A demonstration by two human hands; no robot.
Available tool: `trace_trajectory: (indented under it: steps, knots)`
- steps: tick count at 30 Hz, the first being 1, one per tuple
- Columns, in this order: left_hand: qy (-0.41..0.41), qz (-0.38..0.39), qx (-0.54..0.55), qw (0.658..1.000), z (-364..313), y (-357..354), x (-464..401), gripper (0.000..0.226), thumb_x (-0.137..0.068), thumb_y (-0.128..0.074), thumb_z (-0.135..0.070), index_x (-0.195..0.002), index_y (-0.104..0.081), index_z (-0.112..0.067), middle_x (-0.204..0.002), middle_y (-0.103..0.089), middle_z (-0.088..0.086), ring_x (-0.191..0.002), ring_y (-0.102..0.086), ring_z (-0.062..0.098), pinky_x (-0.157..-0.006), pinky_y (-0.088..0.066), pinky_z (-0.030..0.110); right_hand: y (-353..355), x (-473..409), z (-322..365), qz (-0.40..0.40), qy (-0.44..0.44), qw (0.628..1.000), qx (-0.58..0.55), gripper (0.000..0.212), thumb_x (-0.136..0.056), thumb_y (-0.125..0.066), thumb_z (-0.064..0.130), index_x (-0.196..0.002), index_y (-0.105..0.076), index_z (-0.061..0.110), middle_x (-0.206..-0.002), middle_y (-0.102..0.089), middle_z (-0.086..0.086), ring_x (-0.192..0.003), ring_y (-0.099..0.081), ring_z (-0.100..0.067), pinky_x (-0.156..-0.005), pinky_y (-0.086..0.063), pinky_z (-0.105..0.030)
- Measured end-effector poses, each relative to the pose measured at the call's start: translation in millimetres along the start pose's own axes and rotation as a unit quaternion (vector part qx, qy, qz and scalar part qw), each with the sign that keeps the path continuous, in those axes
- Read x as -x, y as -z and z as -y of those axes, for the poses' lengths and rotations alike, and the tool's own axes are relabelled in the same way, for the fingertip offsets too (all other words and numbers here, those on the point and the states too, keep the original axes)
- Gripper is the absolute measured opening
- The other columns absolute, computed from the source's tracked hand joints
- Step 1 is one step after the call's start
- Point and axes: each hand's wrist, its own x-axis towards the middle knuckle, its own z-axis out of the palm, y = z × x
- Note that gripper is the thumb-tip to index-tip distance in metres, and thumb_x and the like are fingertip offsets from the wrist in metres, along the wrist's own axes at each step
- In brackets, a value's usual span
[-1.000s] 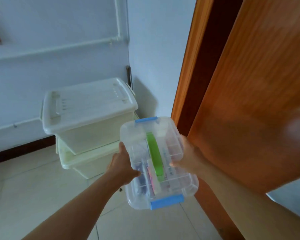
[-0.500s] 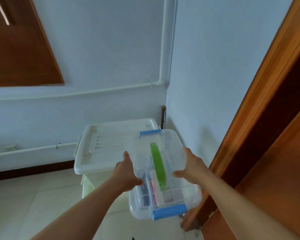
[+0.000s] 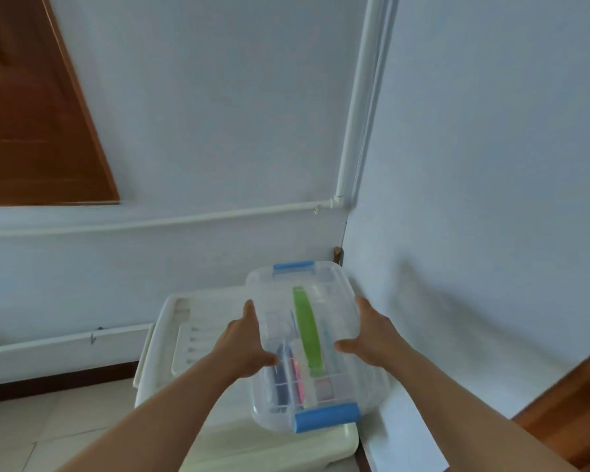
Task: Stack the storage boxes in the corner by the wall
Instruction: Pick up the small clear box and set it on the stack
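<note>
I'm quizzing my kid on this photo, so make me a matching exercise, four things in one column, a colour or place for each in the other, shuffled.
Things:
1. Handle on the clear box
2. Latch
3. Big bin
4. Left hand

Descriptions:
A. Blue
B. Under the clear box, in the corner
C. Green
D. On the clear box's left side

Pairs: 1-C, 2-A, 3-B, 4-D

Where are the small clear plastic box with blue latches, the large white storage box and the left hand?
small clear plastic box with blue latches [image 3: 338, 311], head view, lid.
large white storage box [image 3: 212, 321], head view, lid.
left hand [image 3: 244, 345], head view, back.
</note>
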Motion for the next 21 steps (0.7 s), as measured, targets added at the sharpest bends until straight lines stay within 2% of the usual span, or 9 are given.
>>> trace_trajectory:
  steps: [3,7,9,12,15,21]
  knots:
    - [0.003,0.002,0.005,1.0,2,4,-29,0.116,-0.071,-0.079,-0.028,-0.15,0.005,-0.01,-0.141,-0.045,0.016,-0.126,-0.046,0.03,-0.096,-0.042,0.034,-4,-25,5,0.005,-0.006,1.0,-0.002,0.092,-0.073,-0.077,0.027,-0.145,-0.021,0.013,-0.136,-0.05,-0.007,-0.121,-0.049,-0.026,-0.092,-0.041,-0.03]
    - [0.002,0.003,0.014,1.0,8,3,-68,0.113,-0.072,-0.078,-0.028,-0.15,0.002,-0.009,-0.139,-0.046,0.015,-0.124,-0.048,0.029,-0.092,-0.043,0.031,-10,-62,8,0.012,-0.014,1.0,0.002,0.091,-0.075,-0.075,0.028,-0.146,-0.02,0.013,-0.138,-0.046,-0.009,-0.126,-0.045,-0.027,-0.1,-0.041,-0.037]
    - [0.003,0.003,0.02,1.0,11,1,-84,0.112,-0.072,-0.077,-0.028,-0.149,0.001,-0.01,-0.138,-0.047,0.015,-0.122,-0.049,0.029,-0.09,-0.044,0.031,-12,-80,9,0.019,-0.014,1.0,0.005,0.088,-0.075,-0.075,0.026,-0.145,-0.022,0.013,-0.136,-0.048,-0.009,-0.122,-0.047,-0.027,-0.097,-0.043,-0.037]
    - [0.013,0.01,0.021,1.0,14,-2,-109,0.112,-0.073,-0.078,-0.028,-0.149,0.002,-0.009,-0.14,-0.045,0.015,-0.124,-0.048,0.03,-0.094,-0.044,0.034,-17,-107,8,0.028,-0.012,0.999,0.016,0.083,-0.076,-0.075,0.025,-0.142,-0.025,0.014,-0.13,-0.051,-0.009,-0.117,-0.051,-0.027,-0.092,-0.045,-0.036]
    - [0.02,0.018,0.013,1.0,14,-6,-127,0.113,-0.073,-0.077,-0.029,-0.15,0.003,-0.009,-0.141,-0.045,0.015,-0.125,-0.048,0.03,-0.096,-0.044,0.035,-23,-126,3,0.037,-0.014,0.999,0.018,0.081,-0.077,-0.074,0.025,-0.14,-0.025,0.015,-0.128,-0.052,-0.01,-0.117,-0.051,-0.028,-0.093,-0.045,-0.037]
    - [0.024,0.029,0.003,0.999,15,-17,-154,0.105,-0.072,-0.077,-0.027,-0.147,-0.006,-0.011,-0.127,-0.055,0.013,-0.112,-0.056,0.029,-0.089,-0.05,0.037,-33,-153,-10,0.057,-0.033,0.998,0.017,0.081,-0.077,-0.074,0.026,-0.14,-0.024,0.016,-0.127,-0.051,-0.011,-0.114,-0.052,-0.028,-0.092,-0.046,-0.038]
